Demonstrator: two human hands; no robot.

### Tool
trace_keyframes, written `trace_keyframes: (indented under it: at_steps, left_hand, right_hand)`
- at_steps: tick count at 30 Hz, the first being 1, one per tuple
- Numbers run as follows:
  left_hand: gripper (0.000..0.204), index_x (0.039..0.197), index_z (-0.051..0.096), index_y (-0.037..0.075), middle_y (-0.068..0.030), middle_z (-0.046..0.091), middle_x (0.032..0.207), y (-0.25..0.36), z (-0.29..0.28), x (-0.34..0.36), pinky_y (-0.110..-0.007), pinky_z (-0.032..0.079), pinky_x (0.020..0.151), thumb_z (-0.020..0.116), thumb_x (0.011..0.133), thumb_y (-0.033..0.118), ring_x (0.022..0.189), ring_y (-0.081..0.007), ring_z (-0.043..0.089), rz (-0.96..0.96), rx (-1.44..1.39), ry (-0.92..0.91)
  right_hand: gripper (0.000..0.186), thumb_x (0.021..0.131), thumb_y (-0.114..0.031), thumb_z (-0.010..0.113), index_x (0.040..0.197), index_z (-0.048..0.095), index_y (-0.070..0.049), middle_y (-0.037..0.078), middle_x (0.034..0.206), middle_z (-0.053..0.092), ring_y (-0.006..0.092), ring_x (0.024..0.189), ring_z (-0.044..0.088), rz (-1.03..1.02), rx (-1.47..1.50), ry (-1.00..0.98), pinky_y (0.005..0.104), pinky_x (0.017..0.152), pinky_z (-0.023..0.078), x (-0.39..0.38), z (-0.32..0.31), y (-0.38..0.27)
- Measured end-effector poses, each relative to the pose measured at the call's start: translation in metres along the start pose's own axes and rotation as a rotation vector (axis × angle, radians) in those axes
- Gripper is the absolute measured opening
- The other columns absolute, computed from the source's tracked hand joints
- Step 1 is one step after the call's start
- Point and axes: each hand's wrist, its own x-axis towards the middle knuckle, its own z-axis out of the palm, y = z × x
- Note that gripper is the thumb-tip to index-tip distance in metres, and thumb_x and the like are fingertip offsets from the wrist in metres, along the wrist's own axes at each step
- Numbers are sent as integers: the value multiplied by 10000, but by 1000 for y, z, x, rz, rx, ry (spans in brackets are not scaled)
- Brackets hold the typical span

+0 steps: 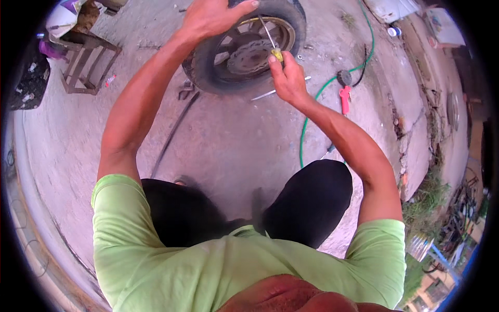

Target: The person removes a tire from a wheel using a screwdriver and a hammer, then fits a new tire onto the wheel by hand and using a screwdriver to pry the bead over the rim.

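One yellow-hdl. tool (276, 53) tight in R hand (289, 78) – L hand (214, 16) at tyre (234, 86), grip unclear

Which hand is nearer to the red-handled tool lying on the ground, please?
The right hand: it grips the yellow-handled tool to the left of the red-handled tool. The left hand is farther off, at the upper left of the tyre.

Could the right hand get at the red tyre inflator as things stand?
Probably yes, though the right hand grips a yellow-handled screwdriver it might need to put down first. The red tyre inflator lies uncovered nearby, the green hose between hardly a barrier.
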Motion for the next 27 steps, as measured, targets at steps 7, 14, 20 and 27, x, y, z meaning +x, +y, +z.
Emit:
trace_keyframes:
  at_steps: [7, 14, 20, 27]
  left_hand:
    - [660, 1441, 526, 33, -253, 572, 1364, 11, 24, -15, -497, 434, 1095, 597, 966, 486, 1275, -443, 544, 278, 224, 91]
    - [652, 1446, 523, 44, -242, 568, 1369, 0, 17, -26, -509, 440, 1081, 614, 956, 465, 1266, -443, 544, 320, 273, 128]
    - [657, 1434, 520, 37, -241, 559, 1362, -15, 16, -34, -497, 440, 1087, 644, 937, 449, 1274, -442, 536, 369, 259, 202]
    - [712, 1388, 537, -7, -262, 639, 1255, -27, -35, -35, -454, 486, 1043, 713, 868, 447, 1181, -386, 623, 26, 60, -23]
  right_hand:
    - [383, 1033, -448, 544, 1166, 485, -93, 266, 991, 698, 511, 902, 662, -25, -363, -49, 599, 756, 505, 15, -11, 83]
    - [295, 1000, -351, 618, 1123, 518, -103, 173, 936, 683, 414, 887, 667, -612, -741, -138, 528, 734, 524, 92, -116, 75]
    - [224, 975, -222, 650, 1137, 575, -87, 173, 994, 661, 407, 933, 654, -570, -874, -53, 507, 781, 523, 90, -222, 59]
    - [450, 933, -187, 713, 1346, 569, -81, 188, 1077, 687, 296, 991, 702, -206, -301, -144, 400, 861, 547, -16, -177, -1]
